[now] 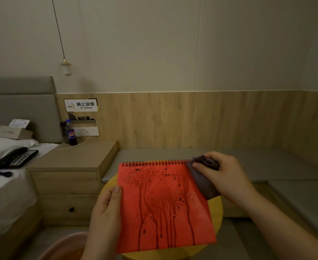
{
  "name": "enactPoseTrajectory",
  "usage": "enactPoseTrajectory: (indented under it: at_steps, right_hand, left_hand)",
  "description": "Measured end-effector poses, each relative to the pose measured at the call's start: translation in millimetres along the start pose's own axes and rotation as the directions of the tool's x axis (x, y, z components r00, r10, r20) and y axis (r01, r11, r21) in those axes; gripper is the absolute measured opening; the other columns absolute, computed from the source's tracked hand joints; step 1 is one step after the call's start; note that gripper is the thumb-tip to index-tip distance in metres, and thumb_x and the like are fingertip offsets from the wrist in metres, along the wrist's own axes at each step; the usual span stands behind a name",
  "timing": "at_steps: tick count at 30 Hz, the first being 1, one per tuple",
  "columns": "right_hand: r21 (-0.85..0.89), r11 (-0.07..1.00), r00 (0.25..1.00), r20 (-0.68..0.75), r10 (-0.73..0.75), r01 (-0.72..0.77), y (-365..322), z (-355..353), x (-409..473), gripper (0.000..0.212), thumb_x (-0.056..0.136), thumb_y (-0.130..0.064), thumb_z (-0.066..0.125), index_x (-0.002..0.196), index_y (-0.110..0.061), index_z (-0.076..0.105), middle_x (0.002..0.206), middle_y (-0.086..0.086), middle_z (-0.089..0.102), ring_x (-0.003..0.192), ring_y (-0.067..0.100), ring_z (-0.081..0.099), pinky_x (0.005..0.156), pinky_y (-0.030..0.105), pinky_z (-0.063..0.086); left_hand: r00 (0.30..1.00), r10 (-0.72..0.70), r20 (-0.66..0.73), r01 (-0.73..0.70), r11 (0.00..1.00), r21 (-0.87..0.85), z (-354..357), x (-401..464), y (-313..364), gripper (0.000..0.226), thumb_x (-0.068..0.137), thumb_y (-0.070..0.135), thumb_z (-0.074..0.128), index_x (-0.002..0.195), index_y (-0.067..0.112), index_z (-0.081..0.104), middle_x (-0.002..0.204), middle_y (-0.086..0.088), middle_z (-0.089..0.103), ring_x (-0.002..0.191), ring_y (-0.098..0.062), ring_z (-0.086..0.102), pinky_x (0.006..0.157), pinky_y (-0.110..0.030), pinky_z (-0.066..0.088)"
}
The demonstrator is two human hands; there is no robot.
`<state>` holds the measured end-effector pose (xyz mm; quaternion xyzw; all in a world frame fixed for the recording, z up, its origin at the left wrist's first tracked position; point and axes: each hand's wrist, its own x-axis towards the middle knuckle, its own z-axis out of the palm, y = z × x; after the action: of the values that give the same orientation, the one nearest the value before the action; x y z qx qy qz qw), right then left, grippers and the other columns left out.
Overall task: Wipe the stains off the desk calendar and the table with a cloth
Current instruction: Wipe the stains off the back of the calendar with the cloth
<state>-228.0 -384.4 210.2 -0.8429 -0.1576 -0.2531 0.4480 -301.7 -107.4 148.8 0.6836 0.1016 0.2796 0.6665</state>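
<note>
Bed [6, 177] sat at far left, white sheet, grey headboard, with a black phone [11, 159] lying on it. Wooden nightstand [73, 158] was just beside the bed, a cola bottle [70, 133] upright at its back edge near the wall sockets. Grey bench cushion [248, 166] ran along the wood-panelled wall on the right. Round yellow table [217, 207] was centre-low, mostly hidden behind the calendar. Pinkish basin [64, 246] showed at bottom left, partly cropped.

Red spiral-bound desk calendar [163, 203] was held tilted up over the table, spiral edge on top, surface covered in dark drips and streaks [154, 212] running toward its lower edge. Couldn't tell if its bottom edge touched the table.

Left hand [105, 212] was clamped on the calendar's left edge, thumb on the front face, fingers behind. Right hand [223, 175] was closed around a bunched dark purple cloth [203, 179], pressing it against the calendar's upper right corner, the cloth's loose end hanging down along the right edge.
</note>
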Motion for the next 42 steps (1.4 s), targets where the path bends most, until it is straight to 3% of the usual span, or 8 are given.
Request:
enactPoseTrajectory:
  at_steps: [2, 9, 12, 15, 23, 31, 37, 42]
  right_hand:
    - [-0.011, 1.0, 1.0, 0.006, 0.001, -0.001, -2, 0, -3, 0.012, 0.079, -0.035, 0.081, 0.076, -0.031, 0.07, 0.077, -0.019, 0.07, 0.074, -0.003, 0.064, 0.066, 0.028, 0.051]
    - [-0.085, 0.996, 0.996, 0.086, -0.027, 0.034, -8, -1, -23, 0.018, 0.078, -0.04, 0.08, 0.075, -0.028, 0.067, 0.074, -0.02, 0.068, 0.071, -0.004, 0.062, 0.06, 0.02, 0.044]
    - [-0.102, 0.994, 0.991, 0.133, -0.032, 0.045, -9, -2, -38, 0.015, 0.077, -0.041, 0.081, 0.078, -0.032, 0.069, 0.078, -0.024, 0.069, 0.075, -0.007, 0.064, 0.06, 0.014, 0.043]
    - [-0.108, 0.992, 0.988, 0.152, -0.043, 0.06, -9, -1, -54, 0.016, 0.076, -0.041, 0.081, 0.085, -0.032, 0.07, 0.08, -0.02, 0.072, 0.077, -0.004, 0.066, 0.066, 0.021, 0.049]
    - [-0.139, 0.984, 0.971, 0.226, -0.081, 0.114, -14, -3, -83, 0.025, 0.069, -0.056, 0.072, 0.087, -0.038, 0.069, 0.077, -0.021, 0.07, 0.073, -0.004, 0.066, 0.064, 0.022, 0.05]
    - [-0.16, 0.978, 0.978, 0.179, -0.106, 0.135, -16, -6, -75, 0.019, 0.074, -0.039, 0.084, 0.088, -0.034, 0.071, 0.081, -0.02, 0.071, 0.078, -0.005, 0.066, 0.069, 0.024, 0.05]
    - [-0.157, 0.982, 0.987, 0.137, -0.083, 0.105, -16, -2, -47, 0.013, 0.078, -0.035, 0.082, 0.085, -0.03, 0.073, 0.078, -0.016, 0.072, 0.079, -0.004, 0.066, 0.066, 0.021, 0.048]
    - [-0.189, 0.974, 0.991, 0.079, -0.112, 0.125, -23, -1, -13, 0.019, 0.08, -0.037, 0.079, 0.085, -0.02, 0.073, 0.078, -0.005, 0.073, 0.077, 0.008, 0.067, 0.07, 0.037, 0.053]
  left_hand:
    - [0.999, -0.032, -0.018, 0.032, 0.999, -0.01, -1, 2, -2, 0.028, 0.102, 0.033, 0.056, 0.083, 0.024, 0.075, 0.062, 0.01, 0.069, 0.063, -0.002, 0.057, 0.061, -0.029, 0.04]
    - [0.998, -0.056, -0.021, 0.054, 0.997, -0.06, -1, 2, -6, 0.03, 0.103, 0.031, 0.054, 0.088, 0.014, 0.074, 0.058, 0.014, 0.067, 0.051, 0.005, 0.053, 0.055, -0.027, 0.043]
    - [0.998, -0.062, 0.001, 0.061, 0.993, -0.098, -1, 2, -7, 0.03, 0.103, 0.031, 0.054, 0.084, 0.021, 0.075, 0.055, 0.012, 0.065, 0.051, 0.001, 0.052, 0.05, -0.024, 0.043]
    - [0.998, -0.058, 0.026, 0.06, 0.992, -0.108, -2, 3, -9, 0.031, 0.104, 0.033, 0.053, 0.082, 0.03, 0.076, 0.056, 0.012, 0.065, 0.051, 0.001, 0.052, 0.056, -0.031, 0.04]
    - [0.996, -0.088, 0.034, 0.091, 0.991, -0.102, -2, 6, -15, 0.03, 0.104, 0.035, 0.054, 0.085, 0.025, 0.075, 0.061, 0.007, 0.064, 0.066, -0.017, 0.052, 0.064, -0.034, 0.04]
    - [0.994, -0.104, 0.044, 0.109, 0.986, -0.126, -5, 1, -15, 0.031, 0.104, 0.036, 0.053, 0.084, 0.024, 0.074, 0.07, -0.005, 0.063, 0.071, -0.022, 0.053, 0.071, -0.038, 0.041]
    - [0.995, -0.089, 0.051, 0.094, 0.99, -0.105, -6, 1, -17, 0.031, 0.103, 0.036, 0.054, 0.083, 0.02, 0.073, 0.067, 0.0, 0.063, 0.07, -0.02, 0.051, 0.066, -0.036, 0.039]
    - [0.996, -0.06, 0.063, 0.067, 0.991, -0.112, -3, -1, -12, 0.033, 0.104, 0.032, 0.053, 0.079, 0.022, 0.072, 0.066, 0.001, 0.058, 0.065, -0.014, 0.047, 0.06, -0.033, 0.035]
